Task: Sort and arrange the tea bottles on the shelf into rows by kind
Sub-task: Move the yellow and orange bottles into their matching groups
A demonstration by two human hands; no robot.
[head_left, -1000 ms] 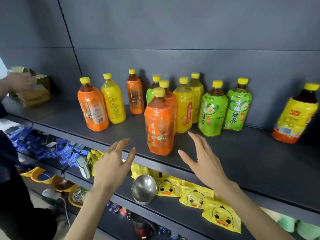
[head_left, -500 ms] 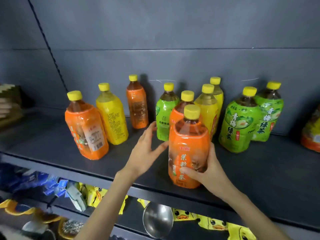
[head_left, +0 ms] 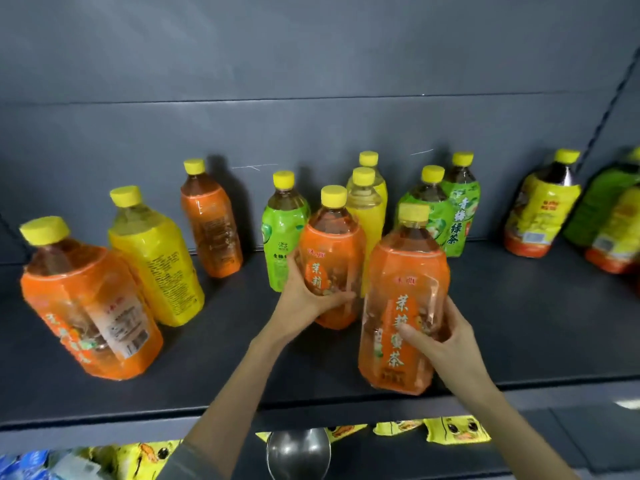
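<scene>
On the dark shelf (head_left: 519,323) stand tea bottles with yellow caps. My right hand (head_left: 438,336) grips the front orange bottle (head_left: 401,306) near the shelf edge. Behind it to the left, my left hand (head_left: 304,292) holds a second orange bottle (head_left: 332,251). Another orange bottle (head_left: 86,306) stands at the front left, and a slimmer one (head_left: 211,226) at the back. A yellow bottle (head_left: 156,261) is left of centre; two more (head_left: 367,209) stand behind my hands. A green bottle (head_left: 282,230) is beside my left hand, two others (head_left: 446,216) at the right.
Yellow-and-red labelled dark-tea bottles (head_left: 540,209) and a green one (head_left: 602,202) crowd the shelf's right end. Below the shelf edge hang a steel ladle (head_left: 298,455), yellow duck snack packs (head_left: 453,429) and blue packets (head_left: 24,465). The grey back wall (head_left: 311,81) stands close behind the bottles.
My left hand went from open beside the bottles to holding the second orange bottle. My right hand keeps its grip on the front orange bottle. The view moved closer and rightward.
</scene>
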